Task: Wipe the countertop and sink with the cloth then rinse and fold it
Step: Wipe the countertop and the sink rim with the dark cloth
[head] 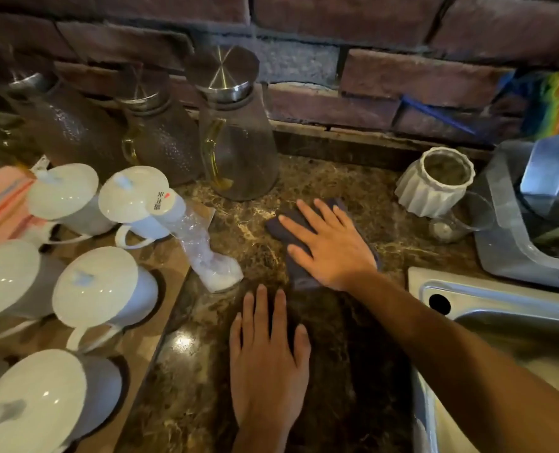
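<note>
Marble bench (320,188): wiping underway; right hand (328,245) flat, fingers spread on dark cloth (279,228); left hand (266,364) flat, empty. Sink (500,297), rinse, fold pending.

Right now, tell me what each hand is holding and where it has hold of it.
Neither grips anything. The right hand presses flat, fingers spread, on the middle of the dark cloth; the left hand lies flat on the bare countertop.

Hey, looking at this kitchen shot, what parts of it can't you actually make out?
- Dark cloth: mostly covered by the right hand, head view.
- Sink: basin cut off by the right edge and hidden under the forearm.
- Lidded cup's label: too small to read.
- Left hand: wrist leaves the bottom edge.
</note>
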The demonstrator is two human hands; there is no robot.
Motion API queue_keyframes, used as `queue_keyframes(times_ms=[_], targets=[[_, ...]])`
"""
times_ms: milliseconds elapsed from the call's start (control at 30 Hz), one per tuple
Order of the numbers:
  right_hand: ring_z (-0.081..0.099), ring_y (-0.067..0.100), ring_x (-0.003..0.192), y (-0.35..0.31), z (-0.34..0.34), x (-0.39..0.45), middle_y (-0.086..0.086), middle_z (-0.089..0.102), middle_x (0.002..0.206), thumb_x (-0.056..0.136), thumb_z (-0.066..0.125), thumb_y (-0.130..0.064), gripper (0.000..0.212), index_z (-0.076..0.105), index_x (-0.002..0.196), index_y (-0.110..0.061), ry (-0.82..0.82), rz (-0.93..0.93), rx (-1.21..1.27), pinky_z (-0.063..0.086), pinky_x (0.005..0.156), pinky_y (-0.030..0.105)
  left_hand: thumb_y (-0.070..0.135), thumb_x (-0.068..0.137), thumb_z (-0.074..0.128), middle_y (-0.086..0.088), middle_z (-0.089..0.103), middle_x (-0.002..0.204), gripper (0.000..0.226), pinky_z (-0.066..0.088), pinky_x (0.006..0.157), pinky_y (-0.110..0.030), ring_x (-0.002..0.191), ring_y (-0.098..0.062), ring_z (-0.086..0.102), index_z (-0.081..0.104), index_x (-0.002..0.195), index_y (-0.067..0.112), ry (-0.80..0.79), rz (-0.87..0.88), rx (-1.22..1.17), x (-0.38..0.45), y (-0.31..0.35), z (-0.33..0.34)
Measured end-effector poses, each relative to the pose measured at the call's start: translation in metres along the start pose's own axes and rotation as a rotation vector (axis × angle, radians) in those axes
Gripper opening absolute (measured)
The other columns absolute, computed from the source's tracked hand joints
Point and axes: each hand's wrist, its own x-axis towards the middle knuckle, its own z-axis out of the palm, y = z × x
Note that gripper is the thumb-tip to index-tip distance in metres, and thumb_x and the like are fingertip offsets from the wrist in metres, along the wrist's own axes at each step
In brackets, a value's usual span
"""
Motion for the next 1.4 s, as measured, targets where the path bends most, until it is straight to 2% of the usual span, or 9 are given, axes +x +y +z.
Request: queue_keyframes(times_ms=[233,400,600,733,933,1067,1167,1300,1400], targets=[[0.006,0.03,0.155,0.024,-0.007,0.036,0.001,0.011,0.169,0.101,0.015,-0.059,0.06,0.014,0.158,-0.041,0.089,0.229,0.041,0.004,0.125,0.051,0.059,0.097,0.027,-0.004,0.029,0.164,0.066,0.036,0.115,-0.047,0.152,-0.024,0.025,0.041,0.151,0.024,-0.003,-0.007,0.038,0.001,-0.002,0.001],[0.007,0.034,0.154,0.021,0.005,-0.059,0.009,0.01,0.169,0.101,0.013,-0.054,0.061,0.012,0.16,-0.034,0.037,0.227,-0.013,0.007,0.124,0.053,0.057,0.099,0.032,-0.003,0.026,0.165,0.064,0.028,0.12,-0.045,0.153,-0.022,0.02,0.033,0.155,0.025,-0.02,-0.018,0.051,-0.002,0.003,-0.005],[0.029,0.04,0.148,-0.009,0.019,-0.152,0.019,0.033,0.16,0.102,0.032,-0.044,0.057,0.037,0.154,-0.023,0.125,0.225,-0.053,0.023,0.12,0.053,0.053,0.099,0.041,-0.006,0.026,0.165,0.064,0.024,0.12,-0.049,0.153,-0.024,0.017,0.032,0.155,0.023,0.008,-0.01,0.019,-0.004,0.003,-0.004],[0.02,0.039,0.15,-0.036,0.022,-0.2,0.016,0.023,0.164,0.098,0.032,-0.051,0.064,0.026,0.157,-0.026,0.021,0.275,-0.04,0.018,0.12,0.053,0.053,0.1,0.037,-0.007,0.025,0.165,0.064,0.021,0.121,-0.049,0.154,-0.025,0.016,0.032,0.155,0.021,0.017,-0.007,0.01,-0.005,0.004,-0.007],[0.018,0.04,0.151,-0.091,0.04,-0.289,0.017,0.017,0.165,0.099,0.033,-0.049,0.064,0.025,0.157,-0.024,0.01,0.487,0.061,0.03,0.116,0.053,0.05,0.102,0.033,-0.012,0.023,0.166,0.064,0.02,0.122,-0.051,0.154,-0.03,0.015,0.031,0.156,0.015,-0.007,0.053,-0.001,-0.008,0.005,-0.014],[0.042,0.037,0.141,-0.122,0.047,-0.36,0.02,0.035,0.159,0.095,0.038,-0.052,0.07,0.031,0.155,-0.017,-0.049,0.628,0.1,0.041,0.112,0.051,0.035,0.102,0.042,-0.021,0.026,0.163,0.058,0.018,0.122,-0.056,0.152,-0.038,0.018,0.035,0.153,0.007,-0.011,0.064,-0.032,-0.013,0.009,-0.018],[0.05,0.038,0.136,-0.138,0.055,-0.387,0.019,0.044,0.153,0.088,0.045,-0.054,0.075,0.038,0.15,-0.013,-0.073,0.663,0.076,0.031,0.11,0.048,0.03,0.102,0.042,-0.017,0.028,0.162,0.056,0.02,0.124,-0.051,0.152,-0.032,0.02,0.035,0.153,0.008,-0.063,0.253,-0.122,-0.004,0.044,-0.017],[0.042,0.032,0.143,-0.131,0.052,-0.348,0.016,0.04,0.157,0.095,0.04,-0.052,0.07,0.032,0.154,-0.015,0.007,0.676,0.152,0.026,0.114,0.046,0.044,0.105,0.021,-0.002,0.021,0.167,0.056,0.012,0.126,-0.047,0.155,-0.022,0.012,0.028,0.157,0.024,-0.103,0.354,-0.12,0.007,0.088,0.004],[0.009,0.023,0.155,-0.09,0.047,-0.293,0.009,0.009,0.168,0.104,0.025,-0.048,0.065,0.003,0.159,-0.023,0.135,0.659,0.294,0.016,0.125,0.043,0.04,0.104,0.024,-0.006,0.037,0.161,0.054,0.024,0.121,-0.05,0.151,-0.025,0.027,0.044,0.15,0.02,0.025,0.368,-0.099,0.006,0.085,0.013]])
